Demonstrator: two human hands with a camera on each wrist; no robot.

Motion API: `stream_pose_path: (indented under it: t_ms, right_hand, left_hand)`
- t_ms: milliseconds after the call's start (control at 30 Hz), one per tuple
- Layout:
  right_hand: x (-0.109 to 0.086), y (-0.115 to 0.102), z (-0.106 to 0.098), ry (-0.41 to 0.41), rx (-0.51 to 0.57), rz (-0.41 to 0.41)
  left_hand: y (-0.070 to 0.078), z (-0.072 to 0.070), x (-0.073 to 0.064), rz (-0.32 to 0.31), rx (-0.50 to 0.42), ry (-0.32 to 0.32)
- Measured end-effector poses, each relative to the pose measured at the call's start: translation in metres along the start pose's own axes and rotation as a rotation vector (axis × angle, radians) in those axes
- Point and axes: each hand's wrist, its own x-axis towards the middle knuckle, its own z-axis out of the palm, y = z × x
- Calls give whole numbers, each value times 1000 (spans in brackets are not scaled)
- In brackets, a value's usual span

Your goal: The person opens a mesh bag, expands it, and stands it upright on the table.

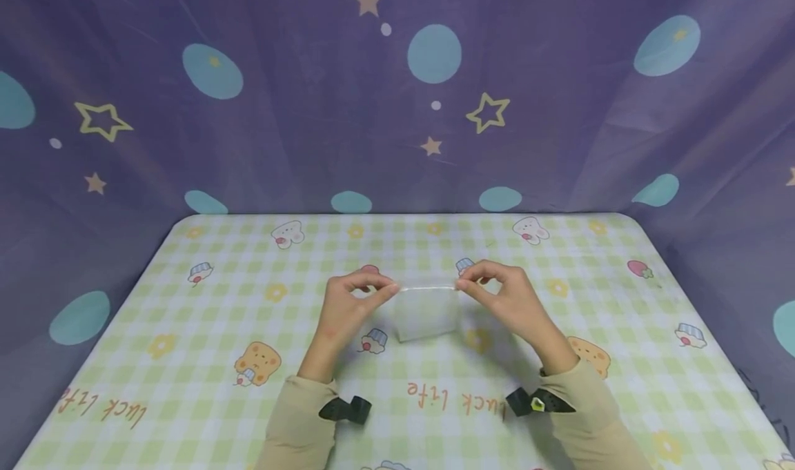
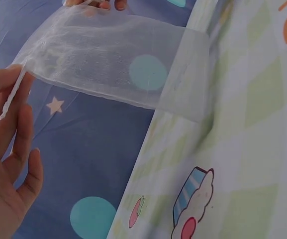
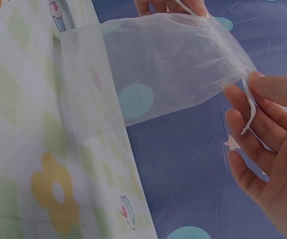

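Observation:
A sheer white drawstring pouch [image 1: 427, 312] hangs upright between my two hands, its lower edge close to the tablecloth. My left hand [image 1: 355, 309] pinches one top corner between thumb and index finger. At the opposite corner my right hand [image 1: 508, 301] does the same. In the left wrist view a white cord [image 2: 13, 94] trails from the pouch's gathered top across the left fingers. Another cord end [image 3: 249, 107] dangles by the right fingers in the right wrist view. The mesh is see-through, and nothing shows inside it.
A green-and-white checked tablecloth [image 1: 205, 332] with cartoon prints covers the table. Behind and at both sides hangs a purple curtain [image 1: 298, 132] with stars and teal dots. Black straps [image 1: 345, 409] sit at the wrists over beige sleeves [image 1: 297, 422].

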Motion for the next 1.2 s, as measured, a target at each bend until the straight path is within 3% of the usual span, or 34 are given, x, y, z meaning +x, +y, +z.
stream_pose_path:
  t_ms: [567,733,900,1033,1200]
  right_hand:
    - [-1,-2,-5,56,-152,-248]
    - [0,1,-7,50,-188,-331]
    - [1,3,-8,59,-212,-400]
    - [1,3,-8,60,-184,-413]
    - [1,2,-6,70,-126,-352]
  left_hand:
    - [7,-8,-2,-61,52,-49]
    - [11,-10,-3,-45,101,-65]
    - [12,-11,-3,13,128,-72]
    - [10,-10,-2,43,122,-50]
    - [7,-5,-2,60,65,-12]
